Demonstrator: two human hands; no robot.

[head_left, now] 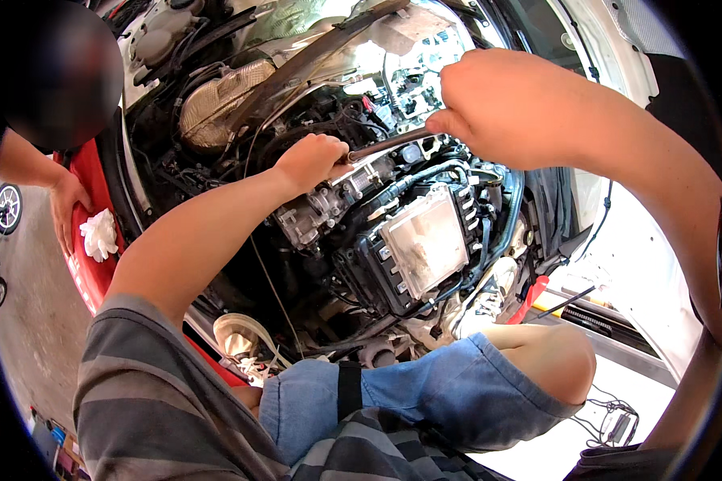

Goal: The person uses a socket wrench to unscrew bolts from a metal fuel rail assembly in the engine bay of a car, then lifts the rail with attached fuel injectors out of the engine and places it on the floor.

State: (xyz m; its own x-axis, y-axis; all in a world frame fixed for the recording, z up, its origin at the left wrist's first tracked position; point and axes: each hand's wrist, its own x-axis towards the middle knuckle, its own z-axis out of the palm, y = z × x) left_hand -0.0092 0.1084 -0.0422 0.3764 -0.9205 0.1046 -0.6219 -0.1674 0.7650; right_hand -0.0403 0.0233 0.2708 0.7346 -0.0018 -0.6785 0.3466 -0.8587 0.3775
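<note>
A dark metal bar (393,143) spans the gap between my two hands above the engine (329,204). My left hand (317,163) is closed round its left end, over the metal top of the engine. The bar's other end is in the closed fist of my right hand (489,104), higher up on the right. Whatever the bar connects to is hidden under my left hand. Just below my hands lies a black control unit with a silvery cover (427,242), with hoses and cables around it.
At left, another person's hand (68,204) rests on the red edge cover (88,268), beside a crumpled white glove or cloth (99,235). A silvery heat shield (225,104) lies left of the engine. My shoe (489,297) stands inside the bay, near a red-handled tool (529,301).
</note>
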